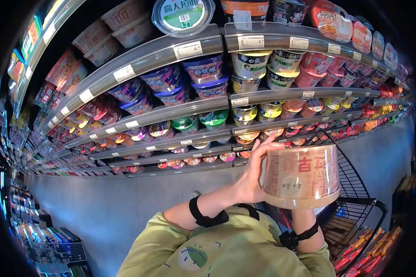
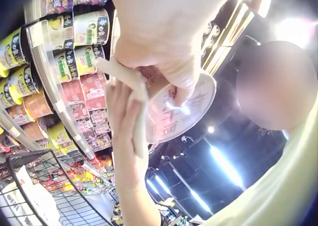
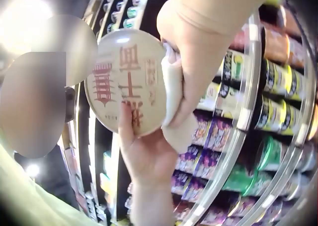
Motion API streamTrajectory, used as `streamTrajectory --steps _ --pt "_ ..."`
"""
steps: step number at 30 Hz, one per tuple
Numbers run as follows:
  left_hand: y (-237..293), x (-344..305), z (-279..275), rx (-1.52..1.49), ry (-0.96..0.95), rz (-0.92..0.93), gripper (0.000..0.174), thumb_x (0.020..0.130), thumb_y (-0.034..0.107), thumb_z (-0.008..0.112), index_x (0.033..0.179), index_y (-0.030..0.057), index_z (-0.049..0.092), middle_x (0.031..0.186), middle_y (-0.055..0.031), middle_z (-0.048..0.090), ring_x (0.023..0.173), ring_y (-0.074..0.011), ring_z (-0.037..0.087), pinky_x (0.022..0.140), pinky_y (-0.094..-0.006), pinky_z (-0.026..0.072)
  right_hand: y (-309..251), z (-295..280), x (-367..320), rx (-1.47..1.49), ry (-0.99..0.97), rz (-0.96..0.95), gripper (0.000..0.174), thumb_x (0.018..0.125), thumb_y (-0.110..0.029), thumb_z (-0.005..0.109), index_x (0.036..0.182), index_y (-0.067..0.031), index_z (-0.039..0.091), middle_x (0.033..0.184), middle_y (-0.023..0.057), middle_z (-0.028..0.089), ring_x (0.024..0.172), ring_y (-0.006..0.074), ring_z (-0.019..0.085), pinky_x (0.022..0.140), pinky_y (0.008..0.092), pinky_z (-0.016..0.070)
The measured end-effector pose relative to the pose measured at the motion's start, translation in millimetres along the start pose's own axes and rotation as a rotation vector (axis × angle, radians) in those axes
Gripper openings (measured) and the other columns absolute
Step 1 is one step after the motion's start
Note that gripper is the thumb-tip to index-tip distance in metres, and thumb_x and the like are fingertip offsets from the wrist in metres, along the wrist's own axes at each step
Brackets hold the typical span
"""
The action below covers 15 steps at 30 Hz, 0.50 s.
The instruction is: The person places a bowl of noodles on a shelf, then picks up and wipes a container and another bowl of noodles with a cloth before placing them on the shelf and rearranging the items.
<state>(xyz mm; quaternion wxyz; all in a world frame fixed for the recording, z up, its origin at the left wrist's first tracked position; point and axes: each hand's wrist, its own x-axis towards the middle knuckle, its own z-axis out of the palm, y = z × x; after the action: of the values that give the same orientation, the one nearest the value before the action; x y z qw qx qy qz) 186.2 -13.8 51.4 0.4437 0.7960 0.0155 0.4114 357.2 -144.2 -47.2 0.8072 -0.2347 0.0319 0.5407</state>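
Note:
In the head view a beige paper noodle tub (image 1: 302,175) with red lettering is held before the chest, its wide rim lowest. My left hand (image 1: 255,173) grips its left side, fingers reaching up the wall. My left thumb presses the printed lid (image 3: 131,84) in the right wrist view. On the other side my right hand (image 3: 201,52) holds the tub by its edge. Something thin and white (image 3: 172,87) lies between that hand and the tub. In the head view the tub hides most of my right hand; only the wrist shows below.
Shelves (image 1: 166,51) packed with noodle tubs, price tags along their edges, curve across the front. A black wire shopping cart (image 1: 351,207) stands to the right, with a white bag (image 2: 30,201) in it. Grey floor (image 1: 111,198) lies left, beside stacked goods (image 1: 46,240).

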Motion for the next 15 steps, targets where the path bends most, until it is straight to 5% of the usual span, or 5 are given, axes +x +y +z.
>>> streamTrajectory --steps 4,8,11,13,15 --pt "2 -6 -3 -0.098 0.164 0.018 0.105 0.067 0.031 0.087 0.142 0.0019 0.019 0.147 -0.0243 0.029 0.148 -0.0383 0.005 0.117 -0.0504 0.0088 -13 59 -19 -0.055 -0.164 0.105 0.062 0.095 -0.047 0.046 0.142 -0.0067 0.041 0.137 0.0138 0.052 0.124 0.0304 0.051 0.106 0.0446 0.0416" --pt "7 -2 -21 -0.234 0.332 -0.429 0.088 0.075 0.031 0.083 0.132 -0.0012 0.024 0.132 -0.0193 0.041 0.126 -0.0221 0.042 0.107 -0.0386 0.0358 -40 64 -34 -0.435 -0.119 -0.187 0.059 0.097 -0.034 0.043 0.143 0.0018 0.036 0.142 0.0194 0.047 0.128 0.0333 0.049 0.107 0.0444 0.0402" --pt "-14 -4 -16 -0.487 0.427 -0.838 0.081 0.081 0.04 0.078 0.126 -0.0025 0.026 0.122 -0.0158 0.045 0.114 -0.0184 0.05 0.097 -0.032 0.044 -35 68 -35 -0.648 -0.147 -0.487 0.057 0.098 -0.032 0.044 0.144 0.0012 0.036 0.146 0.0202 0.041 0.134 0.0359 0.042 0.112 0.0456 0.0323" --pt "-2 3 1 -0.543 0.457 -0.807 0.081 0.085 0.051 0.072 0.123 -0.0047 0.028 0.112 -0.0126 0.049 0.102 -0.0156 0.054 0.092 -0.0285 0.0459 -17 108 -41 -1.913 -0.297 -1.046 0.057 0.096 -0.029 0.047 0.144 0.0003 0.038 0.15 0.0205 0.035 0.141 0.0398 0.029 0.115 0.0521 0.0211" --pt "-4 2 7 -0.588 0.312 -0.966 0.061 0.092 0.047 0.063 0.121 0.0029 0.033 0.113 -0.0082 0.048 0.112 -0.0136 0.047 0.096 -0.0303 0.0415 2 116 -38 -2.316 -0.383 -0.981 0.056 0.081 -0.013 0.054 0.135 0.0019 0.047 0.154 0.0192 0.031 0.143 0.0456 0.02 0.115 0.0597 0.0119"
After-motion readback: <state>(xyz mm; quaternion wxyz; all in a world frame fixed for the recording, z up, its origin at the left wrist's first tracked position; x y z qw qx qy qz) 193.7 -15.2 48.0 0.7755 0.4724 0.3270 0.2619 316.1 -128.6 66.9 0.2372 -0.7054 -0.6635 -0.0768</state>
